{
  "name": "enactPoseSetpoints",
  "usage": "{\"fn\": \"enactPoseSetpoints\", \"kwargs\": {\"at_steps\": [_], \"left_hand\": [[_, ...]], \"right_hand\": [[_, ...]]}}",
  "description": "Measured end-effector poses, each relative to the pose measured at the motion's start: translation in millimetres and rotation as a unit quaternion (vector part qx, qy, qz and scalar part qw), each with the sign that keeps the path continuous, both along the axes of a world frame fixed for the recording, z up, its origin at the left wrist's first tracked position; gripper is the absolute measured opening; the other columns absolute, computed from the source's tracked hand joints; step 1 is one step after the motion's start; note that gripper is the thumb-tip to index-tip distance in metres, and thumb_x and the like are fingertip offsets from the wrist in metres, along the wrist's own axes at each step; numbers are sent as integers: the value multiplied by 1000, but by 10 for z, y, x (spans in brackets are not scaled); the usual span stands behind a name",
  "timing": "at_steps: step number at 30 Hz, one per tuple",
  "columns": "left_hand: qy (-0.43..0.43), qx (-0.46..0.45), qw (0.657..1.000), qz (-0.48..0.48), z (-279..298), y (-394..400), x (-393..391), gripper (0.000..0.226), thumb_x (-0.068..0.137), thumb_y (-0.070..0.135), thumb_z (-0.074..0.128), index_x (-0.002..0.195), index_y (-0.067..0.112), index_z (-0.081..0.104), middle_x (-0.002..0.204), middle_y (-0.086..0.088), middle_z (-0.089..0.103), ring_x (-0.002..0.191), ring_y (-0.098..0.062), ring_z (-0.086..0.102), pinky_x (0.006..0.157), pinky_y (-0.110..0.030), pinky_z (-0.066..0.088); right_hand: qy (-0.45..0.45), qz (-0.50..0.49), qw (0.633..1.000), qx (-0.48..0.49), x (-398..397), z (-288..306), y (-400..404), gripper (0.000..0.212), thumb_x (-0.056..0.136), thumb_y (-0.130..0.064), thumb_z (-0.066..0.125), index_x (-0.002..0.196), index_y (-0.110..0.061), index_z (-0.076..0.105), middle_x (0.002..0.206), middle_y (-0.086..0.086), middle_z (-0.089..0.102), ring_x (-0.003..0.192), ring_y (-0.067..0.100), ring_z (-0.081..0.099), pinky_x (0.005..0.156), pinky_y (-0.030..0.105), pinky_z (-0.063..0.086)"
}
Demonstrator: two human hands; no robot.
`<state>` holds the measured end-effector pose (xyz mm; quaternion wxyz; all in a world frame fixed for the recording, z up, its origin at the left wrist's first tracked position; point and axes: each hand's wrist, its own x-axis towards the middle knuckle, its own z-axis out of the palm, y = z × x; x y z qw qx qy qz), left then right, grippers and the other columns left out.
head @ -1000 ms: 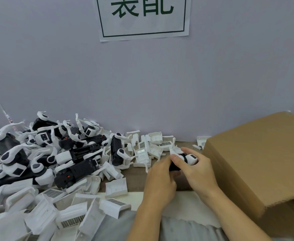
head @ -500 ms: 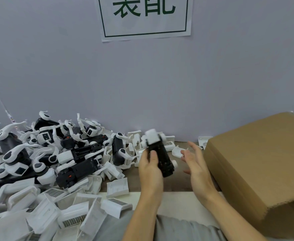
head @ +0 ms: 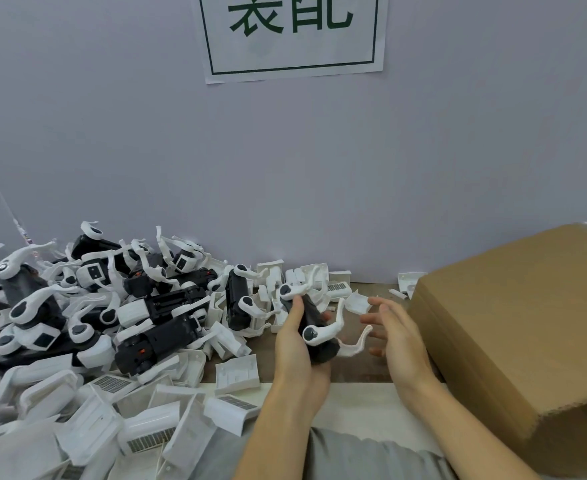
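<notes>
You are gripping in your left hand (head: 295,344) a unit (head: 314,332) that is showing a black body, white curved arms and dark grey round caps. The pile (head: 112,306) beside it is showing the same black and white, with small orange-red dots on one black body. The white covers (head: 150,441) are carrying grey barred grilles. The box (head: 514,323) is reading plain brown. The sign (head: 292,32) is showing dark green characters and border on white.
</notes>
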<state>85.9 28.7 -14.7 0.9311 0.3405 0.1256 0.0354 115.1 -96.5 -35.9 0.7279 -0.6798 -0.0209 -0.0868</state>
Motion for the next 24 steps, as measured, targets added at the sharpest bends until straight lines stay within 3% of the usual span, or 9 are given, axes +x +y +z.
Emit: {"fn": "enactPoseSetpoints", "kwargs": {"at_steps": [3, 7, 9, 11, 14, 16, 18, 20, 24], "left_hand": [[1, -17, 1000, 6, 16, 2, -7, 39, 101, 37, 52, 111, 3, 68, 84, -10, 73, 62, -19, 70, 71, -35, 53], [3, -22, 999, 40, 36, 11, -5, 47, 106, 36, 44, 123, -4, 63, 99, -18, 71, 84, -30, 69, 87, -45, 57], [10, -36, 998, 44, 28, 39, 2, 48, 106, 36, 43, 109, -4, 70, 90, -18, 74, 70, -29, 72, 67, -42, 62], [-3, -39, 999, 32, -1, 58, 17, 53, 105, 34, 41, 85, 0, 77, 80, -16, 75, 53, -28, 69, 47, -37, 57], [-10, -5, 1000, 18, -38, 51, 33, 56, 96, 31, 40, 62, 10, 79, 75, -11, 73, 54, -26, 66, 50, -32, 54], [1, 31, 999, 16, -42, 36, 35, 47, 91, 31, 45, 68, 9, 79, 81, -12, 70, 63, -28, 62, 55, -30, 49], [19, 85, 996, 15, -41, 1, 37, 34, 91, 29, 52, 91, 4, 76, 86, -14, 67, 72, -31, 59, 54, -29, 43], [2, 135, 990, 38, -53, -41, 52, 24, 95, 21, 58, 109, 5, 67, 91, -15, 72, 77, -31, 60, 55, -31, 46], [-20, 166, 985, 47, -50, -65, 36, 13, 97, 16, 60, 109, 11, 64, 93, -11, 77, 79, -31, 63, 62, -35, 51]], "right_hand": [[30, 33, 999, 28, 0, -11, 6, 32, 105, -24, 40, 98, -23, 71, 92, 12, 69, 74, 20, 65, 59, 29, 46], [68, 121, 990, 21, -20, -16, 60, 35, 97, -14, 44, 86, -19, 77, 76, 17, 74, 62, 25, 69, 55, 28, 50], [70, 181, 981, 2, -46, -17, 73, 25, 81, -7, 55, 99, -11, 73, 79, 19, 75, 66, 28, 70, 56, 28, 49], [55, 244, 968, -19, -75, -28, 72, 41, 66, -5, 55, 103, -11, 71, 83, 19, 75, 69, 29, 70, 60, 30, 50], [34, 285, 956, -57, -110, -32, 76, 50, 65, -15, 60, 115, -14, 65, 85, 14, 73, 71, 23, 67, 68, 33, 42], [32, 292, 954, -61, -125, -15, 89, 48, 70, -23, 62, 117, -17, 63, 83, 12, 71, 69, 20, 64, 68, 33, 39], [22, 286, 956, -66, -142, 0, 118, 30, 81, -31, 60, 107, -18, 66, 78, 9, 70, 65, 18, 61, 64, 31, 39], [22, 269, 961, -64, -164, 13, 154, 20, 91, -33, 58, 96, -15, 66, 75, 7, 67, 65, 20, 59, 66, 34, 40], [36, 261, 964, -46, -202, 35, 159, 22, 85, -31, 58, 95, -14, 65, 76, 4, 67, 67, 18, 59, 66, 31, 42]]}}
